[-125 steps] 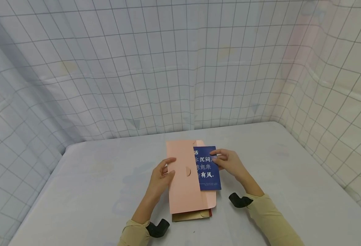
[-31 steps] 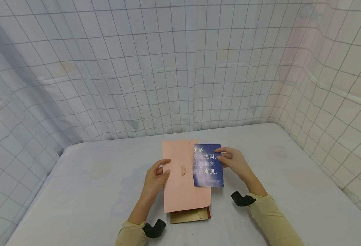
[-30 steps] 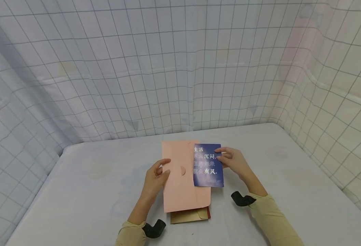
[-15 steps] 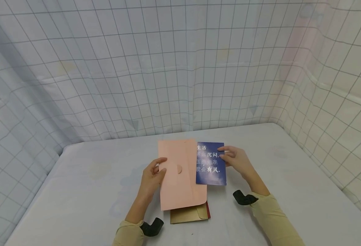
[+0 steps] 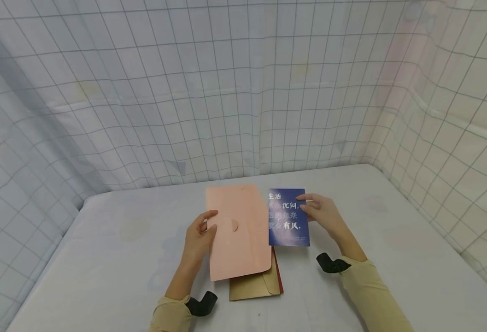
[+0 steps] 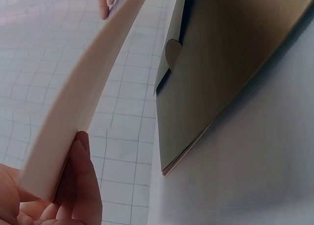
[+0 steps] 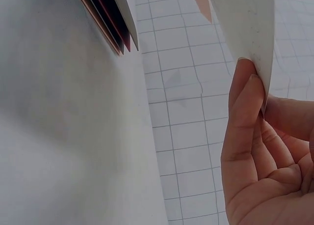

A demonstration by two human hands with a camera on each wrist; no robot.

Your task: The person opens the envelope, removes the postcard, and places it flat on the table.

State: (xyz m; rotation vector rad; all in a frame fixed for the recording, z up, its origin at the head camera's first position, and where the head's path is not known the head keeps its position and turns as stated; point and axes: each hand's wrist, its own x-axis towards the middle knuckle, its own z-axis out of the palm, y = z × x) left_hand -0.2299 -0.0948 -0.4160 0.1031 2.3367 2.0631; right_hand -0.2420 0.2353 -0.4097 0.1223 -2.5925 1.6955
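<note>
My left hand pinches the left edge of a pink envelope with a half-moon cutout, held up over the table. In the left wrist view, thumb and fingers grip its edge. A dark blue postcard with white Chinese lettering is pinched at its right edge by my right hand. Its pale reverse shows in the right wrist view. The card is just right of the envelope, out of its opening. Beneath the envelope lies a gold envelope, partly covered, with a red edge beside it.
The gold envelope tops a stack of several envelopes, whose layered corners show in the right wrist view. They lie on a white-covered table. Grid-patterned curtains hang behind and at both sides.
The postcard has slid rightward out of the pink envelope, first half covered and now fully showing. The pink envelope has moved left and up, baring more of the gold envelope.
</note>
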